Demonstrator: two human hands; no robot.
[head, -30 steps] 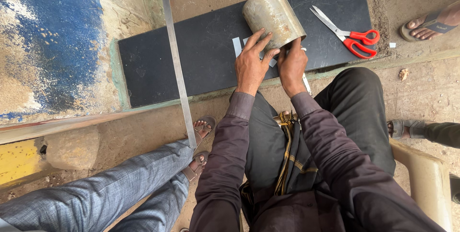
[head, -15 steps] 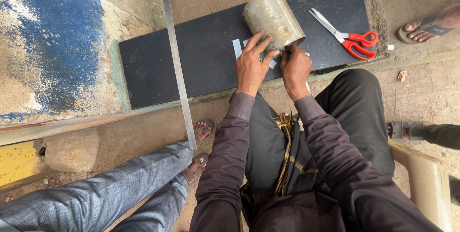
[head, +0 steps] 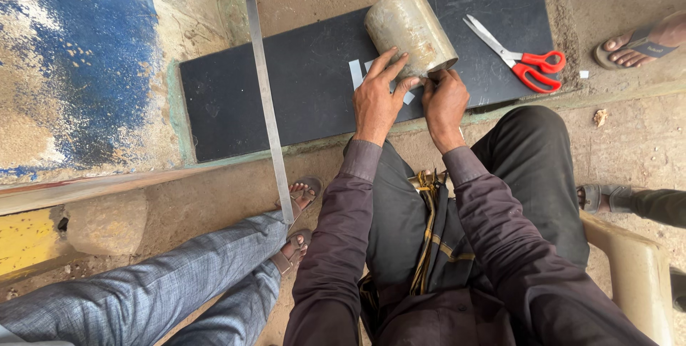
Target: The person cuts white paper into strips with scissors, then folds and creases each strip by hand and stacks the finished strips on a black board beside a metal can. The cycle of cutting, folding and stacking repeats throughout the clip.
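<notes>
View: I am looking down from the head camera at the person's lap and the ground in front of them.
Left hand: the left hand (head: 376, 98) sits at frame centre, fingers spread and laid open against the near side of the metal cylinder (head: 410, 30); palm on the sheet below, not closed around anything.
Right hand: the right hand (head: 444, 101) is just right of the left, fingers curled in at the cylinder's lower rim. I read it as pinching there, but I cannot tell what it grips, since the fingertips are hidden.
Cylinder: dull grey, scuffed, lying tilted on the black sheet (head: 300, 96), upper centre of the frame, its open end toward the hands.
Paper strips: pale strips (head: 356, 74) lie on the sheet, touching the left hand's fingers, partly under the cylinder.
Black sheet: a flat dark rectangle running from centre left to upper right, on bare concrete.
Scissors: red-handled scissors (head: 516, 55), blades open, lie on the sheet right of the cylinder, apart from both hands.
Steel rule: a long metal rule (head: 267, 103) crosses the sheet's left part, top to bottom.
Other people: a sandalled foot (head: 300, 196) at the rule's lower end; another foot (head: 639, 44) at the upper right edge.
</notes>
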